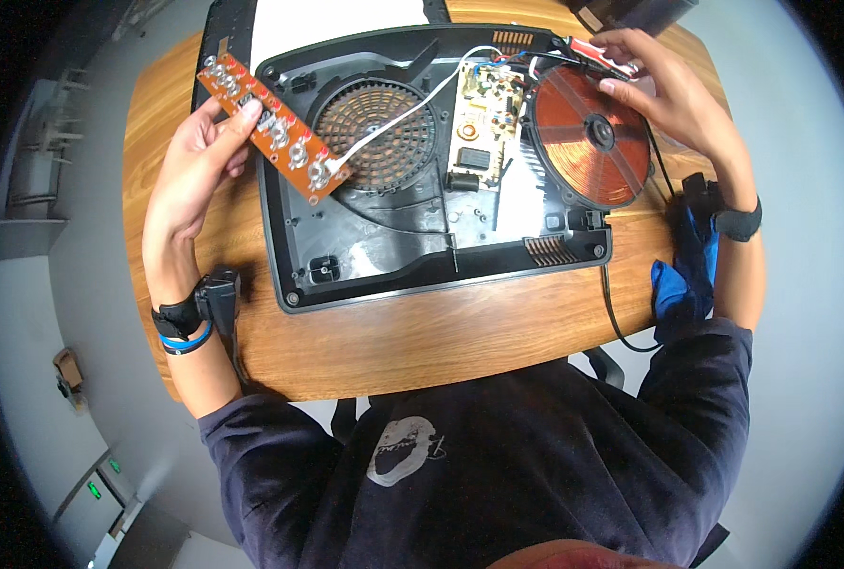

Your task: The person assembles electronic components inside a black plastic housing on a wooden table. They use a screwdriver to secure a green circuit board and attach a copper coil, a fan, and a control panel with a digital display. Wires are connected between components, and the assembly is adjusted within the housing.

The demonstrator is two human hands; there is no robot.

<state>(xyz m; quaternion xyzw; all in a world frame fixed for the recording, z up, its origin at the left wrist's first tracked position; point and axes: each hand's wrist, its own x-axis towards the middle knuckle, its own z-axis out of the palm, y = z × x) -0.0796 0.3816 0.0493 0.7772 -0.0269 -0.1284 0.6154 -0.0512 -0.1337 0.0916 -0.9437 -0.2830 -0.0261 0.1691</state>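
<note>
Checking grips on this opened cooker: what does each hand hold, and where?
Left hand pinches the long orange button circuit board near its middle. Right hand holds the round copper coil at its upper rim.

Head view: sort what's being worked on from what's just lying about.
In hand:
- button board, in left hand
- copper coil, under right hand
- open cooker shell
- circuit board

Lying about:
- blue cloth
- dark object at the table's far edge

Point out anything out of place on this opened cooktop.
The button board is lifted out of the housing in the left hand, hanging on its white wire. The copper coil sits tilted off the right edge under the right hand.
</note>
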